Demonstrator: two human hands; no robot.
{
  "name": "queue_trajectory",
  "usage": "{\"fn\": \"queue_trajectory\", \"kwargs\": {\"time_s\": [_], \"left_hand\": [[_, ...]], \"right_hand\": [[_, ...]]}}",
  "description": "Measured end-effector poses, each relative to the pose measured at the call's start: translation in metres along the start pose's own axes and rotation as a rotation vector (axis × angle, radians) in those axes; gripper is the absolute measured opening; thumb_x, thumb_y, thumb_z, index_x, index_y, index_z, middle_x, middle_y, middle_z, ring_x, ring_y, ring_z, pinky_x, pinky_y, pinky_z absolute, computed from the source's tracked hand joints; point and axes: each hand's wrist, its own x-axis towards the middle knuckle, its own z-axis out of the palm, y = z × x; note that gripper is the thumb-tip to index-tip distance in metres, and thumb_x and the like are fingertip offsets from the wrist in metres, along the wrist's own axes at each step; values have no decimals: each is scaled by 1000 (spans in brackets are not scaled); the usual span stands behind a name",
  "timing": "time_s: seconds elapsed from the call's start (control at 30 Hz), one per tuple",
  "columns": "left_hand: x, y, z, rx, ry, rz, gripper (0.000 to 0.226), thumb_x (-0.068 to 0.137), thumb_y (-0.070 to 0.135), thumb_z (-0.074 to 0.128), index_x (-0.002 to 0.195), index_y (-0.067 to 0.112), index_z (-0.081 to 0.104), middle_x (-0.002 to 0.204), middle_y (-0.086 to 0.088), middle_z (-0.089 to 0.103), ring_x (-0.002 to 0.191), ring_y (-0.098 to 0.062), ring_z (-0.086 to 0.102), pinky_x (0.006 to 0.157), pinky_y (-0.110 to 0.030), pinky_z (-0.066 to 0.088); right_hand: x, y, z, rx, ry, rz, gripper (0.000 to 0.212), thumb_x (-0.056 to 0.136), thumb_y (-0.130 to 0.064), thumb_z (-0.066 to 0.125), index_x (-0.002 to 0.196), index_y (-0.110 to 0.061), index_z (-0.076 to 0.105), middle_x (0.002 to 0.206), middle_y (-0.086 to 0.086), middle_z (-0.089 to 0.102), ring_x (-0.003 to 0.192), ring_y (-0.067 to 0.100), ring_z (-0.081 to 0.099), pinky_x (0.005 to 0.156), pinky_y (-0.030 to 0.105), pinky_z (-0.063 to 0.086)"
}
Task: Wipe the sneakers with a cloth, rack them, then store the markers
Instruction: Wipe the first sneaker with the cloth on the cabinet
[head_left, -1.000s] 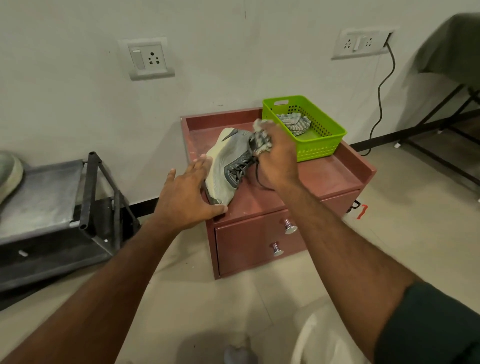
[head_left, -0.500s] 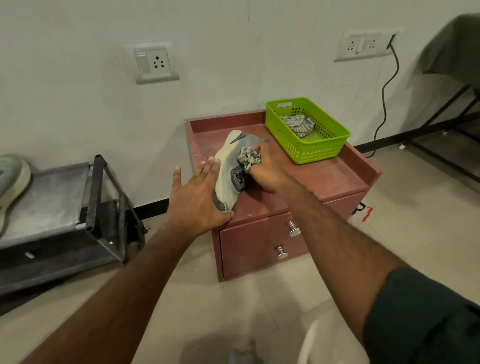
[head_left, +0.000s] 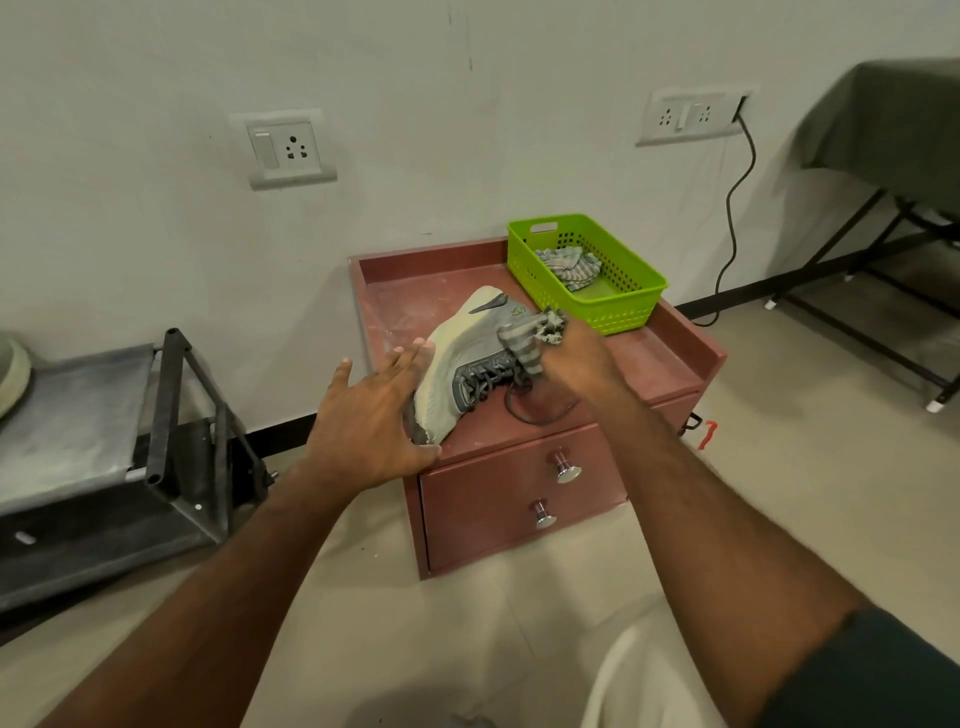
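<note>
A grey sneaker with a cream sole lies on its side on the red drawer cabinet. My left hand presses flat against its sole, fingers straight. My right hand grips a striped grey cloth against the sneaker's upper, near the laces. A second sneaker shows only partly at the far left, on the black shoe rack. No markers are visible.
A green basket holding another striped cloth stands at the cabinet's back right. Two drawer knobs face me. A black cable hangs down the wall at right, beside a cloth-covered folding table.
My right hand with the cloth has rubbed down along the sneaker and back up toward its collar. The left hand has stayed pressed on the sole.
</note>
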Motion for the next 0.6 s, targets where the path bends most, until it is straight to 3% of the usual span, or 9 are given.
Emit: {"fn": "queue_trajectory", "kwargs": {"time_s": [0.1, 0.17, 0.37, 0.47, 0.53, 0.6], "left_hand": [[2, -3, 1, -29, 0, -24, 126, 66, 79, 66, 159, 28, -1, 167, 6, 8, 153, -14, 16, 122, -57, 16], [2, -5, 2, -49, -6, -32, 127, 66, 80, 66, 159, 27, -2, 167, 6, 6, 153, -14, 14, 122, -55, 15], [-1, -8, 7, -86, 44, -53, 123, 67, 73, 70, 160, 25, 5, 167, 4, 13, 150, -14, 25, 122, -55, 16], [-2, -9, 8, -123, 81, -98, 122, 66, 71, 73, 160, 22, 12, 165, 2, 20, 148, -14, 30, 122, -55, 15], [-2, -10, 8, -134, 95, -116, 122, 65, 72, 73, 159, 21, 15, 165, 1, 23, 147, -14, 31, 122, -54, 15], [-3, -10, 6, -147, 88, -121, 122, 65, 72, 73, 159, 21, 15, 165, 2, 22, 148, -14, 30, 123, -54, 14]], "right_hand": [[-6, -6, 5, 29, 367, -55, 38, 85, -13, 60, 122, -19, 59, 108, 11, 69, 99, 33, 63, 73, 32, 44], [-9, -12, 17, 93, 388, -127, 46, 83, -5, 59, 127, -19, 59, 112, 11, 70, 104, 33, 63, 78, 33, 48], [-26, -24, 54, 55, -125, -247, 75, 74, 13, 49, 139, -23, 57, 137, 4, 60, 128, 16, 54, 105, 20, 41], [-37, -31, 62, 114, -289, -357, 70, 72, 10, 52, 133, -23, 63, 136, -2, 62, 131, 10, 52, 113, 33, 40], [-48, -34, 56, 151, -391, -345, 54, 78, 5, 61, 123, -24, 70, 122, -5, 70, 116, 8, 63, 102, 32, 49], [-57, -32, 38, 241, -512, -263, 25, 86, 1, 68, 98, -19, 75, 88, -1, 73, 77, 11, 68, 69, 28, 52]]}}
